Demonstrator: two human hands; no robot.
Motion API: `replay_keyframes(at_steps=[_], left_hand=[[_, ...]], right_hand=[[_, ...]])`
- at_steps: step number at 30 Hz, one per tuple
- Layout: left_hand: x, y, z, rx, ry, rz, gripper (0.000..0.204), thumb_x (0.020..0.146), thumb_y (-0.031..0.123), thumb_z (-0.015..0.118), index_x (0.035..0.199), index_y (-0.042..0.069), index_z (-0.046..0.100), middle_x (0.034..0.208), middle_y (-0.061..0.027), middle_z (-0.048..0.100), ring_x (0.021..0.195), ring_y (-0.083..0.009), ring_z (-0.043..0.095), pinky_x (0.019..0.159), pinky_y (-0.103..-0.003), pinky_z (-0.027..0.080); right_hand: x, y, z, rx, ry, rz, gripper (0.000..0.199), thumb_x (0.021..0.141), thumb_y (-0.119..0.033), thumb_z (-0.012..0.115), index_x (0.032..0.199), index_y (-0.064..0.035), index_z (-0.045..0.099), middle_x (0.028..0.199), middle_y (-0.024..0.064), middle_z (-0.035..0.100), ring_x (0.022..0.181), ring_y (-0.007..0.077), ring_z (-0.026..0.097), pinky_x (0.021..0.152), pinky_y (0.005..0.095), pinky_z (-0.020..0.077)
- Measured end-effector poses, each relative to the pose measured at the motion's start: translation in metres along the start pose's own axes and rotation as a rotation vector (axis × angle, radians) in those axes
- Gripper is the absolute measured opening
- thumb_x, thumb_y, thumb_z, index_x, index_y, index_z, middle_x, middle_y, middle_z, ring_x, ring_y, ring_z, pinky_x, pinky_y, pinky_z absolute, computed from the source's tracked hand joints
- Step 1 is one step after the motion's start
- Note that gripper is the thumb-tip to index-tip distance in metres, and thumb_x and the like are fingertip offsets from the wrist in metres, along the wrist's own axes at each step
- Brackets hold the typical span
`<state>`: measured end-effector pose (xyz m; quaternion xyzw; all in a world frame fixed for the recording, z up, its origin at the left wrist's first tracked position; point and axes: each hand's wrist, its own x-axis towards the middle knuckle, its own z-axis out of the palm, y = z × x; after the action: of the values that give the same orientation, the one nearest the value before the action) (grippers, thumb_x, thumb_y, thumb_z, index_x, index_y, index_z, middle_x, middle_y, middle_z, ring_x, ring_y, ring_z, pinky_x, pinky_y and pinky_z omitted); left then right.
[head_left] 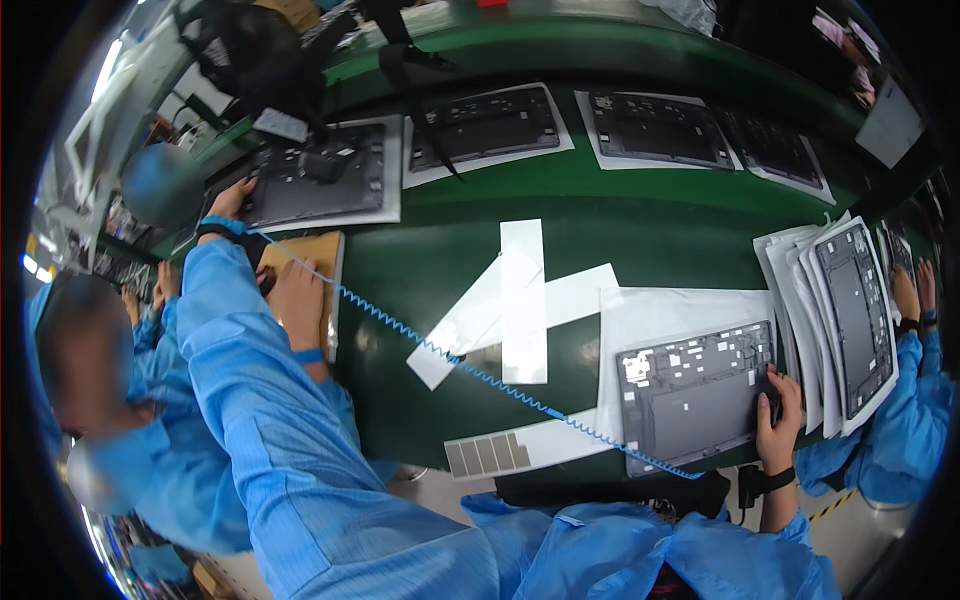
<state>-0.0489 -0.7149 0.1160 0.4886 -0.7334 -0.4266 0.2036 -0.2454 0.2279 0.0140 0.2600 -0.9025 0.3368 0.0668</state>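
Note:
Stretched far out to the left, my left hand (233, 198) holds the near-left edge of a dark grey tablet housing (325, 190) lying on a white sheet. My right hand (780, 415) grips the right edge of another dark grey tablet housing (690, 400), thumb on top, close to the table's front edge. Small white pieces dot that housing's upper part, and a white sheet (640, 310) lies beneath it. A blue coiled cord (400, 330) runs from the band on my left wrist across the table toward my right side.
White strips (522, 300) lie crossed on the green table (400, 260). A strip with grey-beige labels (487, 456) lies near the front edge. Housings and sheets stand stacked at right (850, 320). More housings (660, 130) line the back. A co-worker's hand (298, 295) rests on a tan board (310, 255).

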Motion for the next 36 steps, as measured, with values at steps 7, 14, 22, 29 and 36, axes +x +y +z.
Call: replay_keyframes(at_steps=[7, 14, 22, 29, 36], left_hand=[[0.091, -0.019, 0.029, -0.002, 0.094, -0.027, 0.049, 0.096, 0.029, 0.063, 0.136, 0.001, 0.053, 0.130, -0.0091, 0.059, 0.110, -0.0196, 0.057, 0.091, -0.035, 0.049], [0.142, -0.002, 0.078, 0.095, 0.032, 0.013, 0.045, 0.096, 0.027, 0.061, 0.132, 0.001, 0.054, 0.127, -0.0106, 0.060, 0.108, -0.0210, 0.059, 0.089, -0.036, 0.051], [0.122, 0.028, 0.175, 0.213, -0.142, 0.066, 0.040, 0.097, 0.024, 0.060, 0.129, 0.001, 0.056, 0.124, -0.0123, 0.060, 0.105, -0.0227, 0.060, 0.087, -0.037, 0.052], [0.033, 0.062, 0.286, 0.174, -0.200, 0.125, 0.036, 0.097, 0.022, 0.058, 0.126, 0.000, 0.057, 0.122, -0.0137, 0.060, 0.103, -0.0241, 0.062, 0.085, -0.039, 0.054], [-0.035, 0.095, 0.310, -0.029, -0.004, 0.215, 0.032, 0.097, 0.020, 0.057, 0.122, 0.000, 0.058, 0.120, -0.0152, 0.061, 0.100, -0.0255, 0.063, 0.083, -0.040, 0.055]], right_hand=[[-0.008, 0.000, 0.007, -0.198, 0.020, -0.008, 0.037, 0.083, 0.005, 0.054, 0.119, -0.0001, 0.060, 0.127, 0.0183, 0.062, 0.123, 0.0358, 0.050, 0.109, 0.0431, 0.0345], [-0.011, 0.002, 0.004, -0.254, -0.045, 0.038, 0.041, 0.083, 0.006, 0.052, 0.123, -0.0011, 0.058, 0.133, 0.0178, 0.059, 0.125, 0.0351, 0.049, 0.110, 0.0441, 0.0332], [-0.008, -0.001, 0.005, -0.276, -0.057, 0.010, 0.045, 0.080, 0.006, 0.052, 0.123, -0.0023, 0.058, 0.134, 0.0182, 0.058, 0.124, 0.0359, 0.050, 0.109, 0.0447, 0.0343], [-0.004, -0.009, 0.006, -0.278, -0.006, -0.043, 0.041, 0.078, 0.007, 0.055, 0.118, -0.0017, 0.061, 0.129, 0.0167, 0.062, 0.118, 0.0357, 0.054, 0.104, 0.0432, 0.0396], [0.002, -0.014, 0.003, -0.232, 0.047, -0.085, 0.037, 0.077, 0.003, 0.059, 0.113, -0.0015, 0.064, 0.123, 0.0150, 0.065, 0.111, 0.0366, 0.058, 0.096, 0.0427, 0.0464]])
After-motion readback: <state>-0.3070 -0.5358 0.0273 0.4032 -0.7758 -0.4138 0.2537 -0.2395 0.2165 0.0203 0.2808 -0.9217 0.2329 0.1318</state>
